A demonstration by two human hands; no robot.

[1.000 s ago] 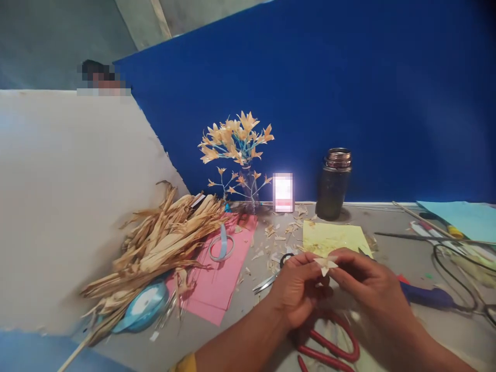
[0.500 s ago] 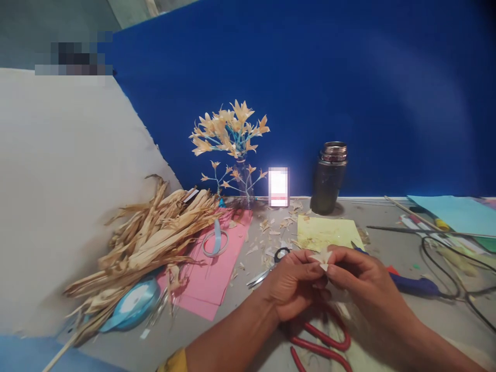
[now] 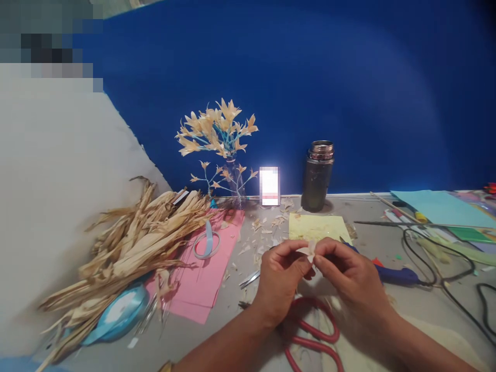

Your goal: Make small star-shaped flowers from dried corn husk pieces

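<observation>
A small pale husk flower (image 3: 310, 250) is pinched between the fingertips of both hands above the grey table (image 3: 240, 330). My left hand (image 3: 278, 279) grips it from the left with thumb and fingers closed. From the right, my right hand (image 3: 343, 274) pinches the same flower. Red-handled scissors (image 3: 310, 330) lie on the table under my wrists. A yellow paper sheet (image 3: 318, 227) lies just beyond the hands.
A heap of dried corn husks (image 3: 132, 243) lies at left over pink paper (image 3: 201, 279), with light blue ribbon rolls (image 3: 116, 312). A vase of husk flowers (image 3: 222, 139), a dark flask (image 3: 318, 175), a blue glue gun (image 3: 395, 275) with black cord, and coloured papers (image 3: 442, 206) sit around.
Both hands have moved slightly left and away from me with the flower still pinched. The flower has turned between the fingertips. The view has shifted to the right.
</observation>
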